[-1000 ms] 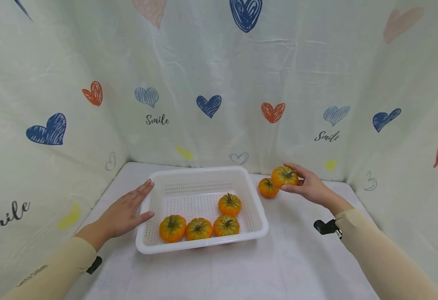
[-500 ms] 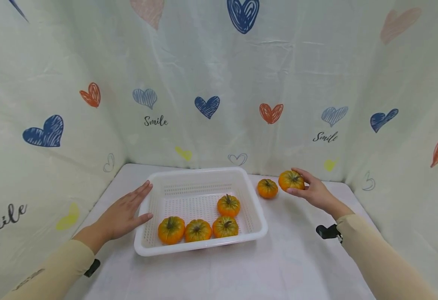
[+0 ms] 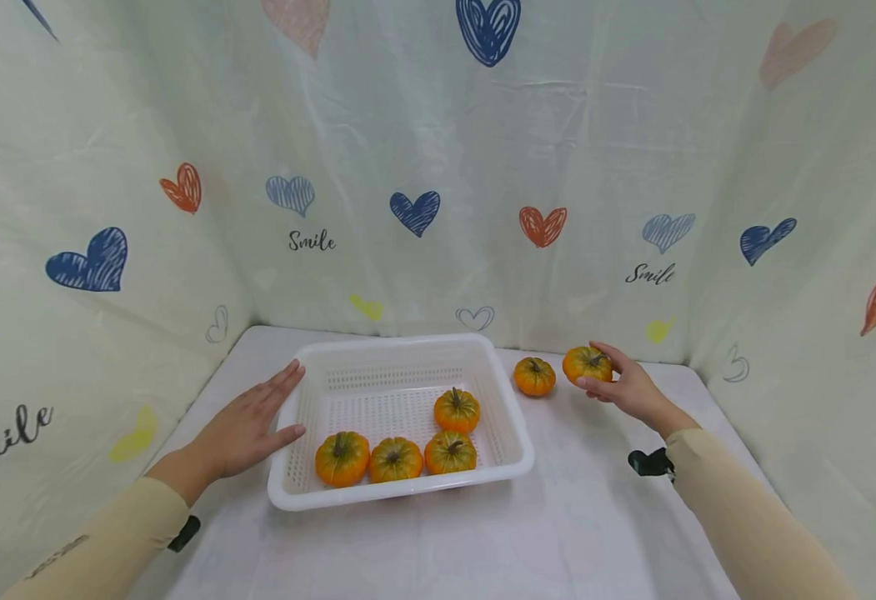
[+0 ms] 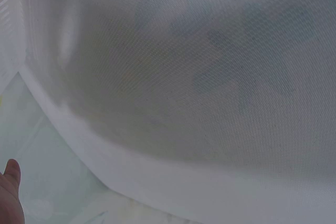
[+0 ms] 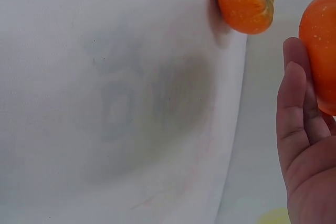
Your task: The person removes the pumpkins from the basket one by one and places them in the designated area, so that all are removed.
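My right hand (image 3: 631, 390) grips a small orange pumpkin (image 3: 586, 364) between thumb and fingers, at the back right of the table. In the right wrist view the held pumpkin (image 5: 319, 51) sits against the fingers, partly cut off by the frame edge. A second pumpkin (image 3: 534, 377) rests on the table just left of it, with a gap between them. My left hand (image 3: 246, 427) lies with fingers extended at the left rim of a white perforated plastic basket (image 3: 400, 493). Several pumpkins (image 3: 342, 458) stand in the basket along its front and right side.
White cloth covers the table (image 3: 483, 550). A pale curtain (image 3: 438, 142) printed with hearts hangs behind it and on both sides. In the left wrist view mostly the table cover (image 4: 173, 98) shows, with its edge running along the lower left.
My right hand has shifted right and slightly down with the pumpkin, opening a gap from the other pumpkin on the table. The left hand and basket have stayed in place.
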A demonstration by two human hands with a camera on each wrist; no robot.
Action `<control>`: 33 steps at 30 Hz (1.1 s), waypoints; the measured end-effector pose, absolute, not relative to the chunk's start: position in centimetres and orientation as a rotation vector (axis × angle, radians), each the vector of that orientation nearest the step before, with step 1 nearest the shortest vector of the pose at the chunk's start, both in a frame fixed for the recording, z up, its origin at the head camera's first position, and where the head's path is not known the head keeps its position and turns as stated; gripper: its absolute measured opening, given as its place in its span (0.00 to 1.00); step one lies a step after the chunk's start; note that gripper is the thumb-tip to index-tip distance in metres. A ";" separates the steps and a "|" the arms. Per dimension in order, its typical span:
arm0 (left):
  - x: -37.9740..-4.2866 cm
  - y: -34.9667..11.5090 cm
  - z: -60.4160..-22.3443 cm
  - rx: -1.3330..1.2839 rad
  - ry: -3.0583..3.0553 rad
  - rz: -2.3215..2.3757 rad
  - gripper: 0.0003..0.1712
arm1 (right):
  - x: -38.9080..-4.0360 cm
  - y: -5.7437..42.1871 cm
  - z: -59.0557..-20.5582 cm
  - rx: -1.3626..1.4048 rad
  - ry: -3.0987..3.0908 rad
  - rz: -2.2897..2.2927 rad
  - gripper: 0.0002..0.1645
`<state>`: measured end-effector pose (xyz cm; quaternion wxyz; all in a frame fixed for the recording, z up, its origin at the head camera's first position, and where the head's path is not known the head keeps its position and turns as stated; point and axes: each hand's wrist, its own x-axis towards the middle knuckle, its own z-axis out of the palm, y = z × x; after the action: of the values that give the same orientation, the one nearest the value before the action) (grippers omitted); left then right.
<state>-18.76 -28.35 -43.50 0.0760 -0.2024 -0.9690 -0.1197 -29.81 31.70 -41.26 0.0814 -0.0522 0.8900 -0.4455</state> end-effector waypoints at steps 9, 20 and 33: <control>-18.9 -28.3 -43.4 -0.593 -2.937 -0.355 0.51 | -30.5 32.3 -42.8 -0.056 2.646 -1.336 0.60; -18.8 -28.3 -43.3 -0.587 -2.943 -0.359 0.51 | -31.4 32.2 -44.2 0.010 2.666 -1.271 0.60; -18.9 -28.2 -43.3 -0.576 -2.948 -0.353 0.51 | -32.5 32.0 -46.1 0.044 2.705 -1.137 0.63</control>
<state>-18.87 -28.24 -43.26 0.0584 -0.1901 -0.9731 -0.1166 -32.55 32.03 -46.09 0.1033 0.0148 0.9168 -0.3855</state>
